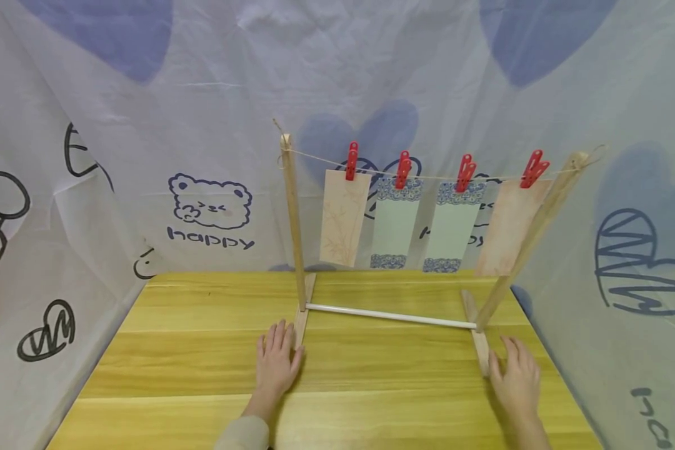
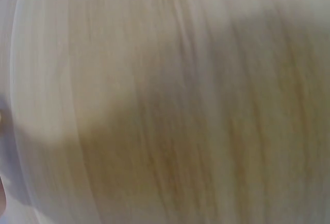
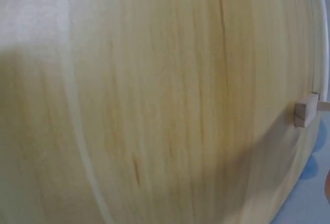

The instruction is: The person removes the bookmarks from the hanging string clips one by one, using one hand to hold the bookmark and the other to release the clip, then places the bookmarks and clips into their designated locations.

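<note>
A wooden stand with two upright posts, the left post [image 1: 294, 225] and the right post [image 1: 531, 237], has a twine line [image 1: 439, 178] strung between their tops. Red clothespins [image 1: 402, 170] clip paper cards to it: two pale pink cards [image 1: 344, 219] at the ends, two pale green cards [image 1: 395, 225] with blue patterned borders between. My left hand [image 1: 275, 362] lies beside the left foot [image 1: 300, 325] of the stand, fingers extended forward. Fingers loosely bent, my right hand [image 1: 516, 378] is beside the right foot [image 1: 480, 353], thumb close to its near end. Neither hand holds anything.
A white rod [image 1: 390, 315] joins the posts low down. The stand is on a yellow wood-grain table [image 1: 191, 350]. Printed cloth [image 1: 214, 125] with hearts and bears hangs behind and at both sides. The right wrist view shows a foot's end [image 3: 306, 110] at its right edge.
</note>
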`<state>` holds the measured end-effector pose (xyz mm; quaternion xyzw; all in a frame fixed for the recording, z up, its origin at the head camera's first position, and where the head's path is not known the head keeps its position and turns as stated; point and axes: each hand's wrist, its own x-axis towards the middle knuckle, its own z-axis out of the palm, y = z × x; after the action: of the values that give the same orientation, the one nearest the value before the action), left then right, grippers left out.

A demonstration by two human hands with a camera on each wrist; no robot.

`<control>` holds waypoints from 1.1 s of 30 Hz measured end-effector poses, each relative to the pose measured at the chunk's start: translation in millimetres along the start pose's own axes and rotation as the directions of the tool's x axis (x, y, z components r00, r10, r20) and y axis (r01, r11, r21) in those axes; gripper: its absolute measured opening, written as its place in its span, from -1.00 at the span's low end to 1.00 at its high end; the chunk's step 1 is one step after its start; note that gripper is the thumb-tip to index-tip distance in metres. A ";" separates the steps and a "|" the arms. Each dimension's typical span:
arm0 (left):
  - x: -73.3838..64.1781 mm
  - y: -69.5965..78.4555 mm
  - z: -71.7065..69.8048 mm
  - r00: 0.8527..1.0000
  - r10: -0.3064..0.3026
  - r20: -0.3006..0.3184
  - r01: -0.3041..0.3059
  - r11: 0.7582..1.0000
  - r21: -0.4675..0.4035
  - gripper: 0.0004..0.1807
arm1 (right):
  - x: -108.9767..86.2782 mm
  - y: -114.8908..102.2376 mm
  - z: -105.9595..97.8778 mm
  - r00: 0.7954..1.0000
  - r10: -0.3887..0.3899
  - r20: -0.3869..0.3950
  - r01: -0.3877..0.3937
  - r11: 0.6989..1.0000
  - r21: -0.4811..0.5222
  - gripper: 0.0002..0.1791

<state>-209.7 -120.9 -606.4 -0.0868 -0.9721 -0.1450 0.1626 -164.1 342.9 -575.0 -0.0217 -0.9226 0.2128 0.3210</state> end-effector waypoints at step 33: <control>4.7 -2.8 15.1 0.968 -0.134 0.211 0.132 0.991 0.022 -0.28 | -21.6 13.5 17.3 0.923 0.197 0.329 -0.159 0.977 -0.138 -0.42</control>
<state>-219.1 -118.3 -619.2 -0.0359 -0.9881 -0.1416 0.0483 -158.7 344.7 -605.3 -0.0859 -0.9686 0.1911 0.1340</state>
